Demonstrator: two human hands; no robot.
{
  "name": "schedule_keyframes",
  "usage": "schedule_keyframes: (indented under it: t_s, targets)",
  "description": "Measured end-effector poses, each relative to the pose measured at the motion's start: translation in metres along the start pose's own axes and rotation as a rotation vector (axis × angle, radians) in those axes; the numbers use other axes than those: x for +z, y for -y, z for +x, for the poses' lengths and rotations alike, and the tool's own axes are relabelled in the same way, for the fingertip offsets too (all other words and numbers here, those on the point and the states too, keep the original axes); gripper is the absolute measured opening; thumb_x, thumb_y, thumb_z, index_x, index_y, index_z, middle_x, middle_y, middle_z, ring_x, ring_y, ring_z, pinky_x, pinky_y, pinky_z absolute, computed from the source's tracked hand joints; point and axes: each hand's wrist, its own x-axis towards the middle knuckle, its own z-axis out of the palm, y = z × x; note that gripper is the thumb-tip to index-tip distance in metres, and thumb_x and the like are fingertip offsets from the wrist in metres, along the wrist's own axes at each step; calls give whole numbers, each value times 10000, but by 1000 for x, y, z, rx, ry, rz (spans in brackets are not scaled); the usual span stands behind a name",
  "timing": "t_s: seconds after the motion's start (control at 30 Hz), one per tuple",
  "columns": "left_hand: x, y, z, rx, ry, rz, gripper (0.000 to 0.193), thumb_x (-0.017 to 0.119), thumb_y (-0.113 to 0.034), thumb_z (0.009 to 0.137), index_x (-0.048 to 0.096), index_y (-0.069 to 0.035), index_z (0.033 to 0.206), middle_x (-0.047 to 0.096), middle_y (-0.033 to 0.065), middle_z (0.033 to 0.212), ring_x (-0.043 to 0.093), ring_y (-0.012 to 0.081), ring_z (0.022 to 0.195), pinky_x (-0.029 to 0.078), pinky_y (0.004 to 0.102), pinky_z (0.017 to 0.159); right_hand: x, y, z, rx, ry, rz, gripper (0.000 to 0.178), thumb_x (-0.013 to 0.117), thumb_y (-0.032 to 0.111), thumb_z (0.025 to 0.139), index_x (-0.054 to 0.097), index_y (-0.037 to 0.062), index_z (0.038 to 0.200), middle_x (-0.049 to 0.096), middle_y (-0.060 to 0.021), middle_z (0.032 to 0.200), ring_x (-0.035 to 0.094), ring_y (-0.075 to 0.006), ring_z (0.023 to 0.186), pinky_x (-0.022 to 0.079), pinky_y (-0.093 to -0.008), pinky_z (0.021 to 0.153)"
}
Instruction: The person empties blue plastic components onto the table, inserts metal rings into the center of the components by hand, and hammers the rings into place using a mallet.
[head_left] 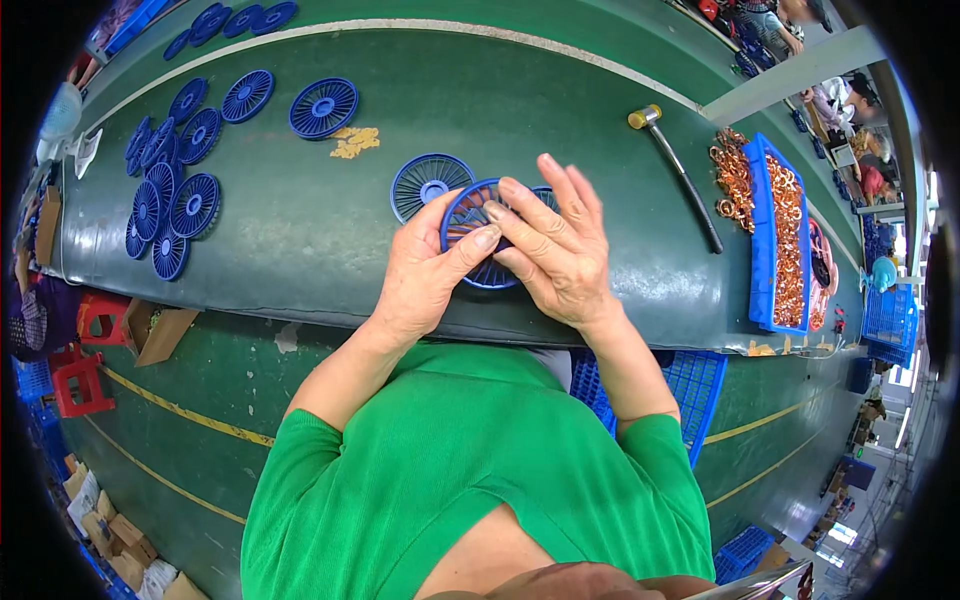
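Observation:
A round blue plastic disc with thin spokes and a rim (487, 273) is held up before me, just above the green table. My left hand (420, 275) grips it from the left, with the thumb lying over its face. From the right, my right hand (565, 255) closes its thumb and index finger near the middle, while the outer fingers stretch away. Whether a small part sits under those fingertips is hidden. Just beyond lies another spoked disc (432, 186), flat on the table. Some blue rim also shows behind my right fingers.
At left, several blue discs (200, 135) lie loosely piled on the table (300, 220). A hammer (683, 175) rests at right, beside loose copper-coloured rings (735, 180) and a blue bin (763, 250) full of them. Red stools (82, 388) stand on the floor at left.

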Motion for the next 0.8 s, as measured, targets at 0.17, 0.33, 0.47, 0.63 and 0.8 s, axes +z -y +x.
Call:
schedule_keyframes:
  t_s: [0.17,0.33,0.47,0.63,0.8]
  targets:
    - [7,2,0,198,6,163,397,631,-55,912,489,30,1273,623,85,1131,608,131,1015,502,287,903,14,7,-7,313,-155,470,517,626,101,901,456,-5,1378,437,-226,1422,490,-287,1271,414,-363,1024]
    - [8,4,-2,252,-30,267,345,639,-38,896,531,37,1215,619,72,1087,603,125,969,493,277,887,14,11,-6,714,-110,1180,497,640,65,906,434,0,1353,580,-63,1167,575,-108,1031,489,-264,910]
    - [6,2,-9,240,-22,318,326,653,-56,891,546,35,1185,641,65,1041,614,118,917,504,270,842,0,13,-4,771,-71,1224,441,716,45,842,509,-4,1228,597,-91,1138,608,-144,1021,510,-301,918]
    - [-13,3,-13,500,-84,785,330,680,-50,866,561,23,1165,658,85,999,627,133,890,511,290,812,-20,-17,-2,540,112,686,419,747,48,790,602,37,1183,624,-50,1123,609,-128,1012,501,-293,884]
    - [-60,-12,-6,825,-486,998,347,633,-12,907,524,20,1234,660,122,1044,622,133,892,498,252,791,-85,-147,-45,745,-221,-567,337,610,347,892,665,35,1006,662,-172,964,650,-338,862,525,-448,767]
